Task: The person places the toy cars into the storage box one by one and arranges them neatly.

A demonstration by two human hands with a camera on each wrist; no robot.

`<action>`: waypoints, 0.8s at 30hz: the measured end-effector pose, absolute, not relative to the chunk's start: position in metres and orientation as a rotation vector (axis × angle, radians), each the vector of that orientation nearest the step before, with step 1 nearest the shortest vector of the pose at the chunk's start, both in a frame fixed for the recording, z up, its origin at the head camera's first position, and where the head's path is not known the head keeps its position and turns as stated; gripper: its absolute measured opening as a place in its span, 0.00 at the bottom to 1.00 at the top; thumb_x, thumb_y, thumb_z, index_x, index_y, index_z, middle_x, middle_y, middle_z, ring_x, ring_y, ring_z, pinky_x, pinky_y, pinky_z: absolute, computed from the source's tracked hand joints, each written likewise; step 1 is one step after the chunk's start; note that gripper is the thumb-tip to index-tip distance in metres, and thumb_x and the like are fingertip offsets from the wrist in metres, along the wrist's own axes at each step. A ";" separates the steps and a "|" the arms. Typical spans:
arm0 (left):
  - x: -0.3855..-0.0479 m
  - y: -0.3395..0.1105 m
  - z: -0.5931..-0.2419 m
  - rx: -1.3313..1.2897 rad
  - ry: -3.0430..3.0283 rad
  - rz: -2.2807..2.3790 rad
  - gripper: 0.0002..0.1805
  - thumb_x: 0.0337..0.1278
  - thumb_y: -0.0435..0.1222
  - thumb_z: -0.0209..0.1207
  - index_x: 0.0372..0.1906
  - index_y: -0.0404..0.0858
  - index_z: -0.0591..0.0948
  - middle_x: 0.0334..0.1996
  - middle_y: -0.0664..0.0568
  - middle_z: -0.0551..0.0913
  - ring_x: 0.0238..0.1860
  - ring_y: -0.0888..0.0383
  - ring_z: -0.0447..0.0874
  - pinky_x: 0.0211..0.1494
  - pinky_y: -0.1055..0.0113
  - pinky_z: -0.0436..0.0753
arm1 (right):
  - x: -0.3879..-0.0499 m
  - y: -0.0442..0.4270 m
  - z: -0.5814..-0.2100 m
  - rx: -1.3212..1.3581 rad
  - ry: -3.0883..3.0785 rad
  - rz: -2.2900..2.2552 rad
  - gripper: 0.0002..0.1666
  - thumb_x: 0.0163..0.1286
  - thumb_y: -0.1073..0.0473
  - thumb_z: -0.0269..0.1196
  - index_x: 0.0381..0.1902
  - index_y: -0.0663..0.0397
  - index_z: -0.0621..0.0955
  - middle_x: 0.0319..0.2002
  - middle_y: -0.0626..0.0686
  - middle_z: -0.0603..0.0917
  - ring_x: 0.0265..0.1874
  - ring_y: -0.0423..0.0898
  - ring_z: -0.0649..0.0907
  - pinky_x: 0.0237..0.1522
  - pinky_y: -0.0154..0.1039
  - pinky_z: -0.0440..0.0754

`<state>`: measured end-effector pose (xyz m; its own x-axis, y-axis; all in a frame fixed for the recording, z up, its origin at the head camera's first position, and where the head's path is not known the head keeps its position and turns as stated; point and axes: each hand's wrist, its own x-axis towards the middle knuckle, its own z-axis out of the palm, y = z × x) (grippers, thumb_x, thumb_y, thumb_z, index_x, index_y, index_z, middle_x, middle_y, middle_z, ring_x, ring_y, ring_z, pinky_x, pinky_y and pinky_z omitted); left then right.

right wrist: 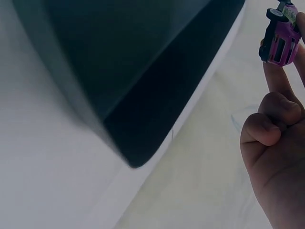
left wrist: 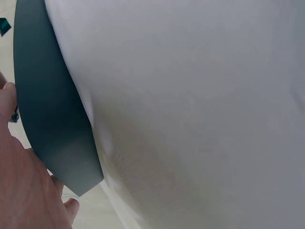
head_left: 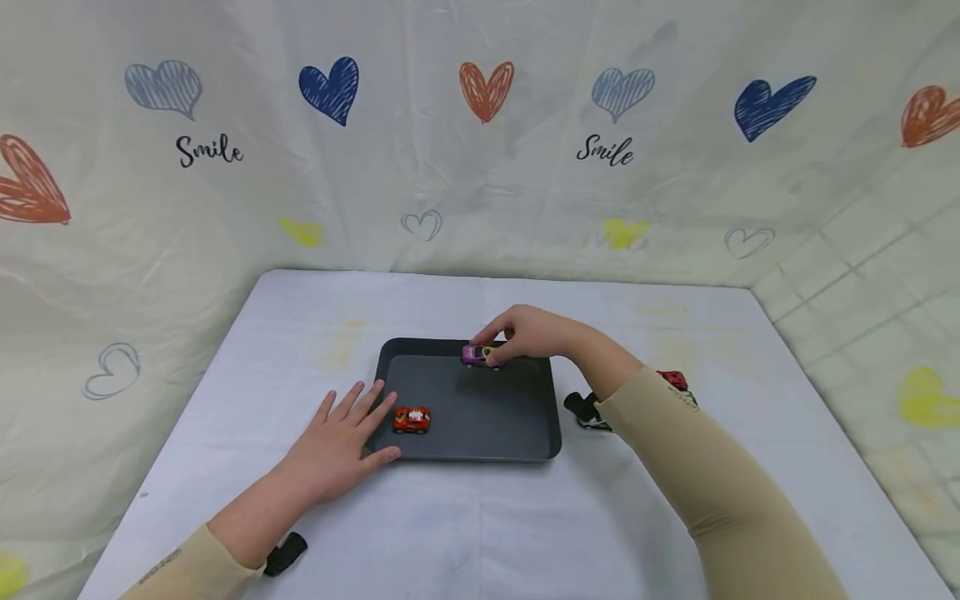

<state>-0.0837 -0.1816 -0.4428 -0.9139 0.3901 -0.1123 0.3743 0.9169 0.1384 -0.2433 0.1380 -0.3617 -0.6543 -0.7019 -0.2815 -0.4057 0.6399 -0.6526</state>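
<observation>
My right hand pinches a purple toy car between thumb and fingers, over the far part of the dark grey tray. In the right wrist view the purple car is at the fingertips of that hand, its other fingers curled. My left hand, fingers spread and straight, lies at the tray's left edge. Just right of its fingertips a red toy car stands in the tray. The left wrist view has part of the left hand beside the tray's side.
Right of the tray, partly hidden by the right forearm, are a red car and a dark and white toy car. A black strap piece shows at the left wrist. A curtain with printed hearts hangs behind the white-covered table.
</observation>
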 end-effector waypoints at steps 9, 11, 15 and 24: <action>-0.085 -0.180 -0.442 0.576 2.941 0.172 0.47 0.63 0.67 0.49 0.80 0.50 0.53 0.80 0.51 0.46 0.79 0.43 0.41 0.76 0.39 0.42 | -0.245 0.097 -0.376 -0.923 2.273 -0.685 0.21 0.65 0.55 0.69 0.57 0.44 0.85 0.47 0.43 0.86 0.40 0.39 0.83 0.47 0.36 0.82; -0.084 -0.180 -0.441 0.574 2.937 0.174 0.47 0.63 0.67 0.50 0.80 0.50 0.53 0.80 0.51 0.47 0.79 0.43 0.41 0.76 0.39 0.42 | -0.244 0.087 -0.378 -0.936 2.277 -0.652 0.21 0.66 0.55 0.69 0.57 0.44 0.84 0.47 0.42 0.86 0.41 0.38 0.83 0.47 0.35 0.81; -0.084 -0.180 -0.441 0.572 2.931 0.173 0.47 0.63 0.67 0.50 0.80 0.49 0.54 0.80 0.50 0.47 0.79 0.43 0.41 0.76 0.39 0.42 | -0.242 0.068 -0.383 -0.966 2.285 -0.585 0.22 0.66 0.55 0.69 0.58 0.45 0.84 0.47 0.43 0.85 0.39 0.38 0.83 0.46 0.34 0.80; -0.084 -0.182 -0.441 0.590 2.934 0.149 0.47 0.63 0.68 0.48 0.80 0.49 0.53 0.80 0.51 0.47 0.79 0.43 0.42 0.76 0.38 0.43 | -0.235 0.040 -0.402 -0.953 2.286 -0.497 0.21 0.68 0.56 0.67 0.59 0.47 0.83 0.47 0.46 0.86 0.36 0.35 0.83 0.43 0.34 0.81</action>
<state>-0.0844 -0.1821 -0.4414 -0.9124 0.3907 -0.1222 0.3763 0.9180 0.1254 -0.2346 0.0396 -0.4018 -0.5582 -0.7339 -0.3871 -0.5067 0.6709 -0.5414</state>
